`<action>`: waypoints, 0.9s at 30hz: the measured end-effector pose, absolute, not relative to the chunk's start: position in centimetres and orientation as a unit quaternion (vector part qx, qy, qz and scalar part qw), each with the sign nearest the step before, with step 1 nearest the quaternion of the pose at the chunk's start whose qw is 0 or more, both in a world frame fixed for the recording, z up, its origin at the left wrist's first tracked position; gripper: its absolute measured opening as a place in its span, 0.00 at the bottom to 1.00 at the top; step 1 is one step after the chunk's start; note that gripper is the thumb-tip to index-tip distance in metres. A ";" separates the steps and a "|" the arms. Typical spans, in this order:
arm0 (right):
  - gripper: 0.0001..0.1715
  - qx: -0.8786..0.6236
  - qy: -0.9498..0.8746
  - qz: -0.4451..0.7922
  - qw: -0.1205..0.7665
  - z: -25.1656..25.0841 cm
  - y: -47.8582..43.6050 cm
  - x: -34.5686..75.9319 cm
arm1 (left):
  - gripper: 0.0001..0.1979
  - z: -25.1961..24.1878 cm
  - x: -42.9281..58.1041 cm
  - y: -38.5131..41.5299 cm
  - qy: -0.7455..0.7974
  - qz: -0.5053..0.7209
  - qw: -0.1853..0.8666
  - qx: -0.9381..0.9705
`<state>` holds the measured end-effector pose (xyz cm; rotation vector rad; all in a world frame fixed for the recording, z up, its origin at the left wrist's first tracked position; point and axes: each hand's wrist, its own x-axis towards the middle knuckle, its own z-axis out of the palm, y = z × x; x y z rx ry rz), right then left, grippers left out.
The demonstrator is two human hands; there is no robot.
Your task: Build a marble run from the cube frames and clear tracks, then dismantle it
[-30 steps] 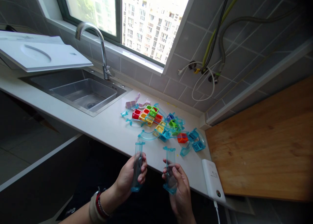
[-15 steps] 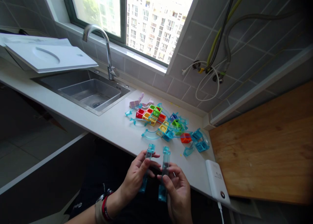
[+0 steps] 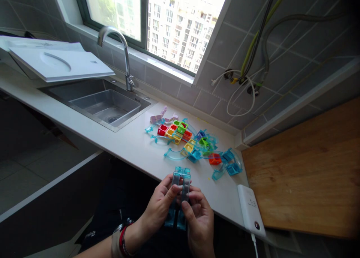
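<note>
My left hand (image 3: 159, 203) is closed on one long translucent blue track piece (image 3: 176, 178), its thumb laid along the side. A second, similar blue track piece (image 3: 185, 186) is gripped by my right hand (image 3: 199, 216). Both pieces stand side by side, close together at their upper ends, with a narrow dark gap between them lower down. They are held in front of the counter's near edge. Beyond them lies a pile of coloured toy blocks (image 3: 182, 128) with curved translucent blue track pieces (image 3: 176, 154). My fingers partly hide the middle of both held pieces.
A steel sink (image 3: 115, 127) with a faucet (image 3: 128, 59) is at left, beside a white foam-like panel (image 3: 62, 65). Lilac pieces (image 3: 157, 118) lie behind the blocks. A white power bank (image 3: 249, 207) with a cable and a wooden board (image 3: 303, 168) are at right.
The two blue track pieces, held apart before, are now brought close together, their upper ends nearly meeting. My right hand has moved left. The view has shifted slightly.
</note>
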<state>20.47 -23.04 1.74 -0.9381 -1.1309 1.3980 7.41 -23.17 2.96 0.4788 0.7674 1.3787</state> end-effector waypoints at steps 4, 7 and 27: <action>0.10 -0.411 -0.482 0.566 0.527 1.6 -23.0 20.4 | 0.25 3.1 7.6 -23.1 0.342 0.622 0.675 0.201; 0.12 -0.428 -0.473 0.572 0.516 1.3 -22.7 20.4 | 0.24 3.1 7.6 -22.9 0.360 0.610 0.680 0.189; 0.15 -0.455 -0.464 0.609 0.454 1.4 -22.3 20.7 | 0.22 3.3 7.4 -22.2 0.364 0.587 0.713 0.123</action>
